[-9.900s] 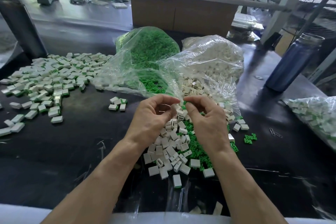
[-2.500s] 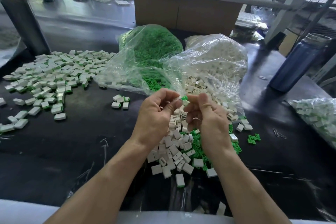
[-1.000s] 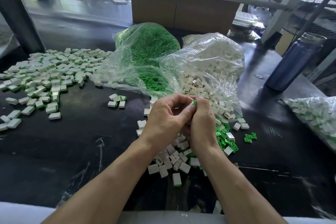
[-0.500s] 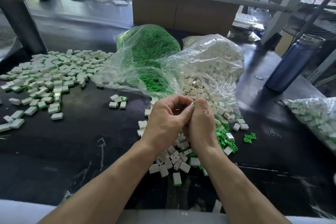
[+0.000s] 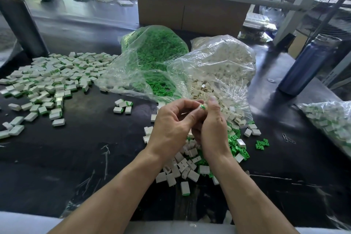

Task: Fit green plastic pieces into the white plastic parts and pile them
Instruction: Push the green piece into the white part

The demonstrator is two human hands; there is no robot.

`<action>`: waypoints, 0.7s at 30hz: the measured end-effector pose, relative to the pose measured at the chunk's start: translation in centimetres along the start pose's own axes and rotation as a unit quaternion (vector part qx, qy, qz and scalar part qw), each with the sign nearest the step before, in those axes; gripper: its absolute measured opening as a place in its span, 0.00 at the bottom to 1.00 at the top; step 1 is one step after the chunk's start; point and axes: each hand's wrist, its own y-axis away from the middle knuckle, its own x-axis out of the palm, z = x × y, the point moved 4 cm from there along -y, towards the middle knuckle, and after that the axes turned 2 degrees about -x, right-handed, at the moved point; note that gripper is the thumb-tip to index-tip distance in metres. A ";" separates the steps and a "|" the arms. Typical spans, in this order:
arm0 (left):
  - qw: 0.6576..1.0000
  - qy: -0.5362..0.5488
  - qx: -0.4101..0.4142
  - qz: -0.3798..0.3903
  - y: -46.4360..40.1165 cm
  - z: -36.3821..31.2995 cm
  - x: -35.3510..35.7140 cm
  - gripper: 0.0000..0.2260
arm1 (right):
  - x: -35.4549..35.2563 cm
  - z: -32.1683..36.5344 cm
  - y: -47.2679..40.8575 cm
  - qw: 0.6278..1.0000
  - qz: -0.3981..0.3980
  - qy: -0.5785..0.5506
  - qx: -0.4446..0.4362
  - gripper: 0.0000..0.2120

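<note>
Left hand and right hand pinching one green-and-white piece mid-worktop, pressing insert home; finished pile toward left edge.

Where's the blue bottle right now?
In the head view the blue bottle stands upright at the table's far right, beyond the clear bag of white parts and behind the bag of finished pieces.

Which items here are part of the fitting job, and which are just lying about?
Job: left hand and right hand with green-and-white piece; green-piece bag; white-part bag; finished pile.
Lying about: blue bottle; paper clips; cardboard box.
</note>
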 end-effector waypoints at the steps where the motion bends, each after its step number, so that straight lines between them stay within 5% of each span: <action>1: 1.000 -0.004 0.001 -0.010 -0.1 0.0 -0.2 0.03 | -0.4 0.2 0.0 1.000 -0.001 0.008 -0.017 0.29; 7: 0.996 -0.047 0.008 -0.076 -0.3 -0.1 -1.8 0.03 | -2.6 1.7 -0.4 0.980 0.003 0.134 -0.148 0.04; 21: 0.989 -0.143 0.019 -0.018 -0.3 -0.4 -2.7 0.07 | -2.3 0.8 -0.9 0.966 0.092 0.185 -0.155 0.05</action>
